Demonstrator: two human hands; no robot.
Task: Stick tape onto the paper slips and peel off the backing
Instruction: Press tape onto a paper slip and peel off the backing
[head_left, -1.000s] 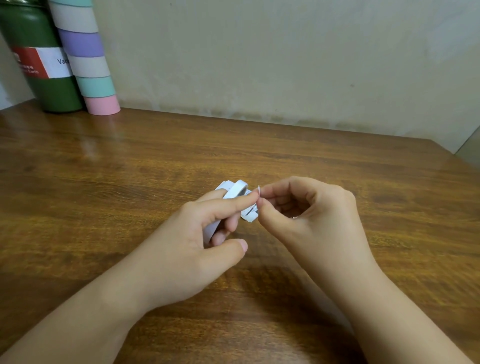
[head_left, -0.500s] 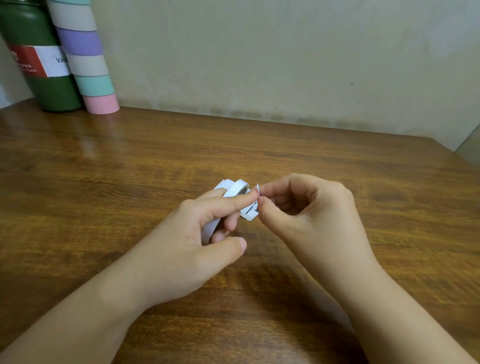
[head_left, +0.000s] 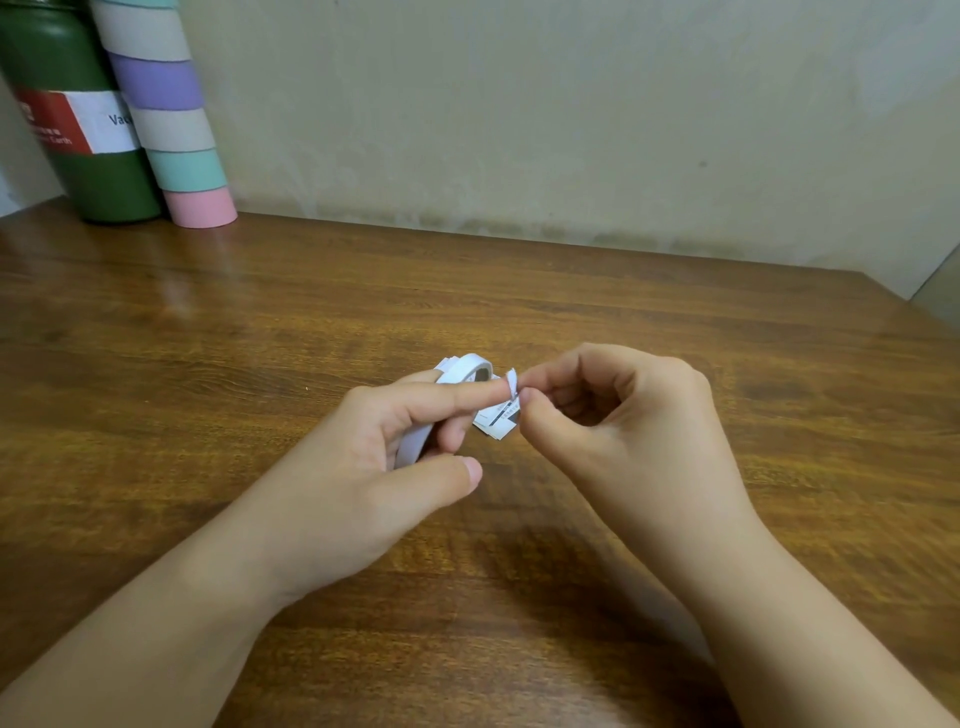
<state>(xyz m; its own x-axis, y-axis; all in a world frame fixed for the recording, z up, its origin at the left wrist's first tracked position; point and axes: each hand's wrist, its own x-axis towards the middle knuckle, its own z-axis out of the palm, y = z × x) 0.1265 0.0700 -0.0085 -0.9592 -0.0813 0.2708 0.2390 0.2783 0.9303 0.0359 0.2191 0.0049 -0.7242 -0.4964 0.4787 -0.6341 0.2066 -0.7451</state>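
Tape roll (head_left: 457, 371), a white ring of double-sided tape, sits looped over the left hand (head_left: 358, 467) just above the brown wooden bench (head_left: 675, 322). The left fingers (head_left: 457, 397) curl around the roll and press a small printed white paper slip (head_left: 501, 420) just right of it. Touching the slip from the roll's right, the right hand (head_left: 613, 415) pinches a tiny upright white backing tab (head_left: 512, 383) between thumb and forefinger. The tab's long axis runs upward, so peeling likely pulls rightward. Compared with half a second ago, hardly anything differs.
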